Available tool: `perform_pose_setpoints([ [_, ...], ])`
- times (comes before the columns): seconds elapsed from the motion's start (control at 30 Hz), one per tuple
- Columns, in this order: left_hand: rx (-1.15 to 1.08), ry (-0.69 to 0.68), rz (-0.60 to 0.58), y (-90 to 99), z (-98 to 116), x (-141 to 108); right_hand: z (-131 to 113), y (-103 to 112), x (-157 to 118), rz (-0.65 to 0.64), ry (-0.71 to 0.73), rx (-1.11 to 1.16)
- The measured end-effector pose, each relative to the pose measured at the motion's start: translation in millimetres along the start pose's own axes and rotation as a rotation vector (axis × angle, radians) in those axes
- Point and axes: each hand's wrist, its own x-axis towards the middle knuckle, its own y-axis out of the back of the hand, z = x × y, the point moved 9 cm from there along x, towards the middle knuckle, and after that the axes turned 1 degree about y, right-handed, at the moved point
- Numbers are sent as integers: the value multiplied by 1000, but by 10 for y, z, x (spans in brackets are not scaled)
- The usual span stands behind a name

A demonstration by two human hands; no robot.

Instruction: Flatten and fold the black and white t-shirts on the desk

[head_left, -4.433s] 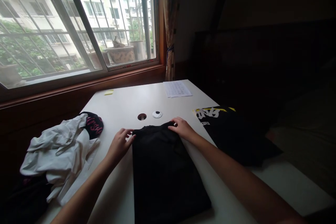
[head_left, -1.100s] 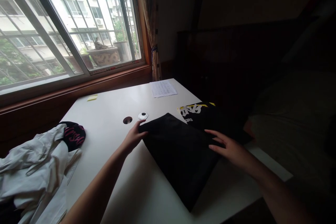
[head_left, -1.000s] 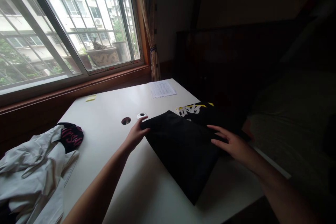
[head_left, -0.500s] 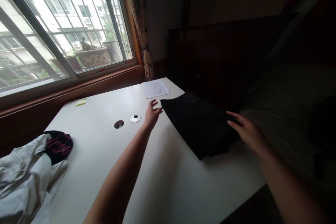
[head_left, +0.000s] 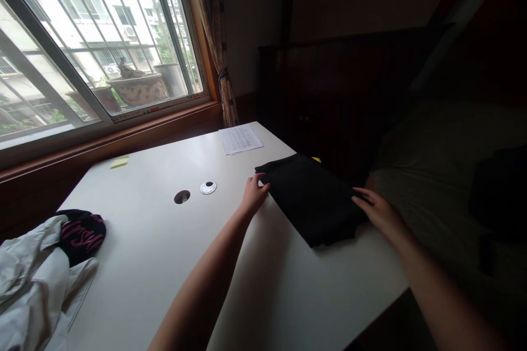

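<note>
A black cloth, flat and folded-looking, lies on the right side of the white desk. My left hand is at its left edge near the far corner, fingertips touching the edge, with thumb and fingers a little apart. On the opposite side my right hand has the cloth's right edge between its thumb and fingers. Part of that edge is hidden by the right fingers.
Printed papers lie behind the cloth, and yellow sticky notes near the window. The desktop has a round hole beside a silver disc. White clothing and a black cap sit at left.
My left hand has moved right and nearer, onto the cloth's edge. The cloth's far edge has shifted nearer, and a yellow spot shows behind it. My right thumb and fingers are closer together.
</note>
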Motion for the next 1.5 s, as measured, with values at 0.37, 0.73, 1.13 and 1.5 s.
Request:
perform_pose_setpoints([
  [0.37, 104, -115, 46, -115, 155, 198, -64, 147, -203, 182, 13, -38],
  [0.73, 207, -249, 7, -308, 355, 323, -127, 318, -271, 327, 34, -188],
  [1.13, 429, -461, -55, -408, 316, -71, 31, 277, -208, 279, -37, -231],
  [1.5, 770, -708, -393, -962, 391, -569, -23, 350, -295, 309, -184, -331],
])
